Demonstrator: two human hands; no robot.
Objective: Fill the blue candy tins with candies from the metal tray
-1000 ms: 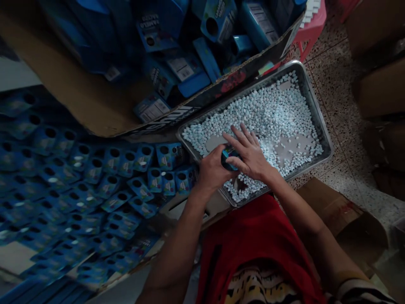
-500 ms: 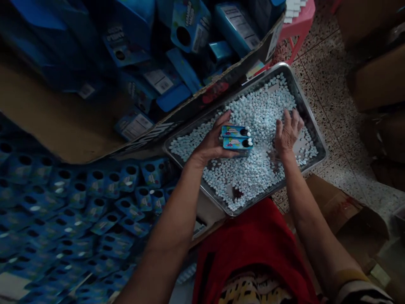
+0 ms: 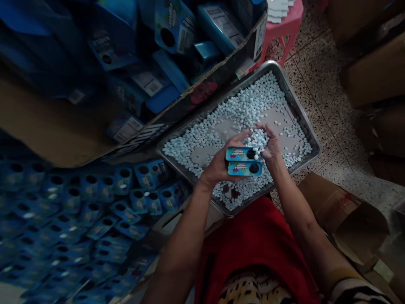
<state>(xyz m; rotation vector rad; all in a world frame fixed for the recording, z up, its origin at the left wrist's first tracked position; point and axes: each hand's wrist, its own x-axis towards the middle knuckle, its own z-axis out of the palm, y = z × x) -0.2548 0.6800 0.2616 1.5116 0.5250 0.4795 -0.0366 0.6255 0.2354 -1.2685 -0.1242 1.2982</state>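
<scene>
My left hand (image 3: 218, 165) is wrapped round two small blue candy boxes (image 3: 244, 169), lying side by side with printed ends up. Each end has a round dark opening near its right side. Cupped against them, my right hand (image 3: 272, 144) holds a heap of small pale candies (image 3: 257, 138). Some candies lie over the opening of the upper box; the lower box's opening shows dark. Below both hands is a metal tray (image 3: 305, 113), spread with many more loose candies (image 3: 248, 103) and with bare patches of its bottom showing.
A big cardboard carton (image 3: 47, 126) full of blue boxes (image 3: 177, 25) stands along the tray's upper left side. Many blue boxes with round openings (image 3: 91, 181) stand in rows at left. A pink stool (image 3: 286, 25) and an open brown carton (image 3: 344, 215) are at right.
My right hand has come left from the tray with scooped candies, up to the boxes. My left hand has turned and lowered the boxes slightly. More tray bottom shows.
</scene>
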